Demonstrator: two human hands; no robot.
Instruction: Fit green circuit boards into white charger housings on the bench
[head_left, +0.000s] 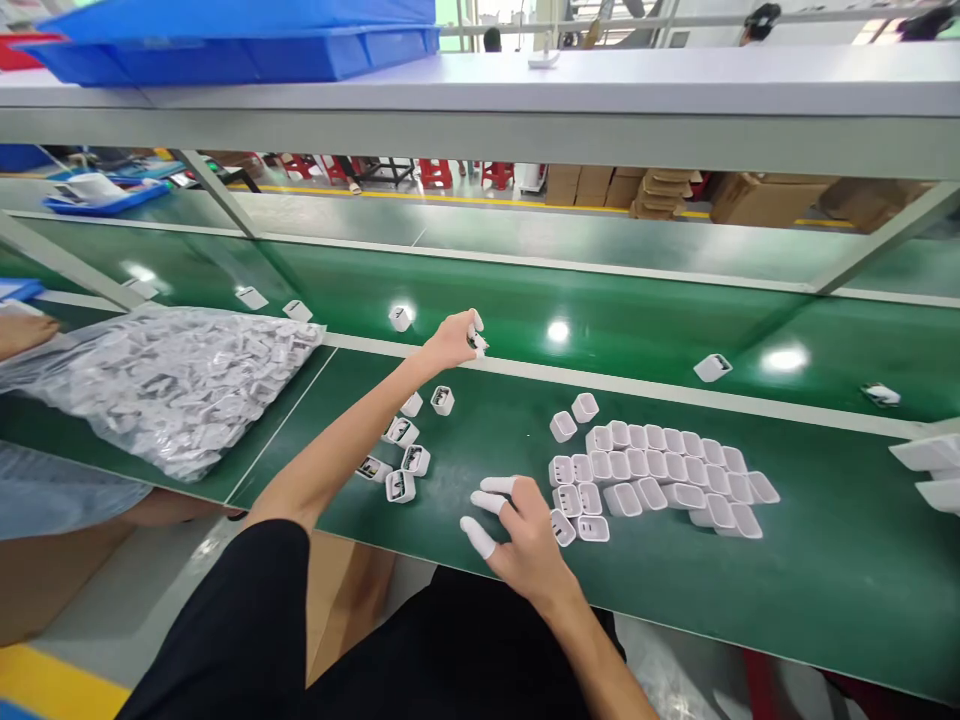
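My left hand (450, 342) reaches out over the edge strip of the green conveyor belt, fingers closed round a small white and dark part (478, 344) that they mostly hide. White finger cots cover its fingertips. Nearer to me, my right hand (529, 545) hovers with fingers apart and nothing in them, also in white finger cots. Right beside it stand white plastic housings (592, 529) with slots in their floors. Left of it, several housings with dark parts inside, such as one white filled housing (400, 487), sit in a loose group.
Rows of open white housings (656, 465) cover the right of the bench. A clear plastic bag (180, 380) of small white parts lies at left, near another person's hand (26, 333). Scattered housings ride the belt (510, 300). Overhead, a shelf (675, 85) bears blue trays (247, 58).
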